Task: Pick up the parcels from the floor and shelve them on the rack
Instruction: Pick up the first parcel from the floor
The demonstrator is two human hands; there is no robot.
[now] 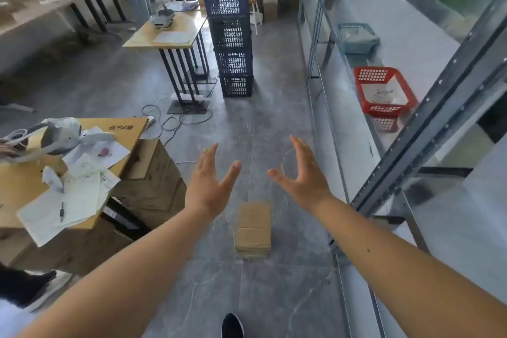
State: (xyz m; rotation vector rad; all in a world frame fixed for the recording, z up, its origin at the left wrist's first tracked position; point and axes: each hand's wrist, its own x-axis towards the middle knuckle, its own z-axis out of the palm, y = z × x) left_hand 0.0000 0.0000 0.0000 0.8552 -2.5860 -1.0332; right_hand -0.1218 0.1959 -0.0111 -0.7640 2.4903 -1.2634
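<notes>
both hands are held out empty, the left hand (210, 182) and right hand (303, 173) spread wide, palms facing. below and between them a flat rectangular cardboard parcel (253, 229) lies on the grey marbled floor (274, 288), beside the perforated metal rack (428, 129).

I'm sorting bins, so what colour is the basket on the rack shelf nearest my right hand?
Red; the basket shows best in the head view.
</notes>
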